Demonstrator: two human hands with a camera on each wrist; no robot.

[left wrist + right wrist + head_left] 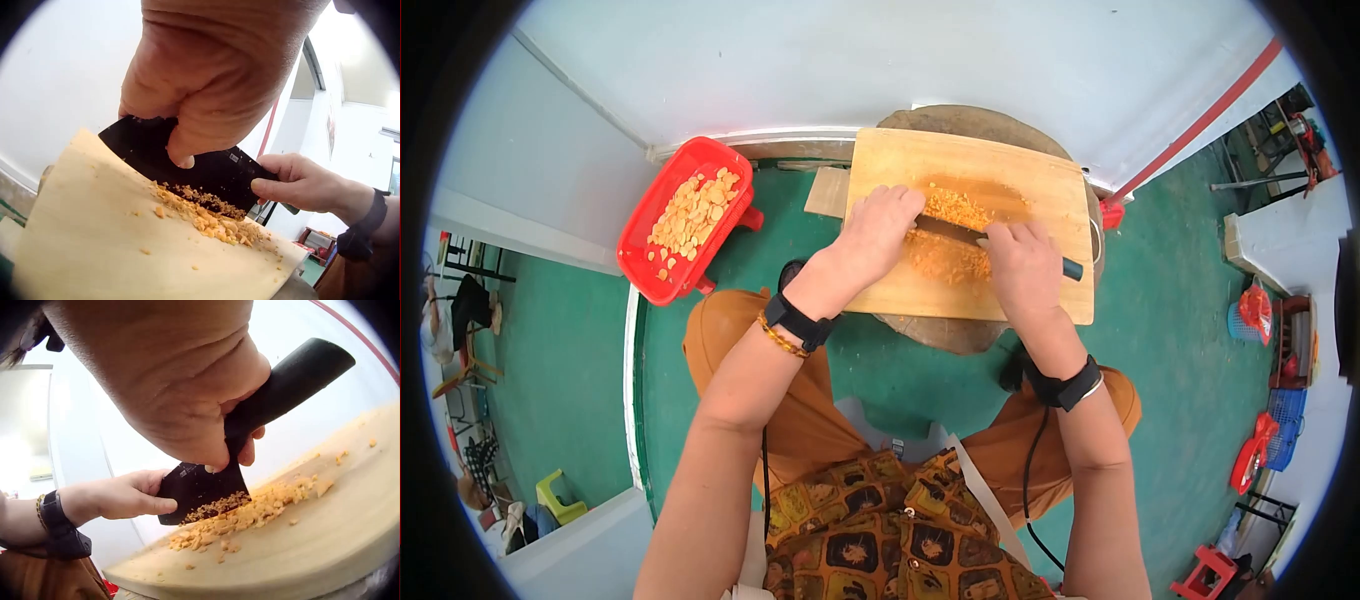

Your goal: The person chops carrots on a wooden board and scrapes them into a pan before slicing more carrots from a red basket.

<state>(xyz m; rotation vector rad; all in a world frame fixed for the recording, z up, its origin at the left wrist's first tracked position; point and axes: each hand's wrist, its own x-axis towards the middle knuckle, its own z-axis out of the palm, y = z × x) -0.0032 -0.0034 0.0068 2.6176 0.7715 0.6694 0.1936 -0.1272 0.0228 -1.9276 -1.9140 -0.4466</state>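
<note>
Room: green floor [880, 375], pale walls [800, 60].
Surface: wooden board [885, 290] lying on a round wood stump [945, 335], board corners jutting past it.
Knife: dark, broad-bladed [212, 172], edge down on the board among the bits, black handle end poking out past the right hand.
Bits: orange, chopped small [269, 506], heaped along both sides of the blade; some stuck to its face.
Left hand [880, 228]: thumb and fingers pinching the blade's far end.
Right hand [1022, 265]: closed round the handle, thumb against the blade.
Basin: red [747, 165], left of the board, orange slices [695, 215] inside.
</note>
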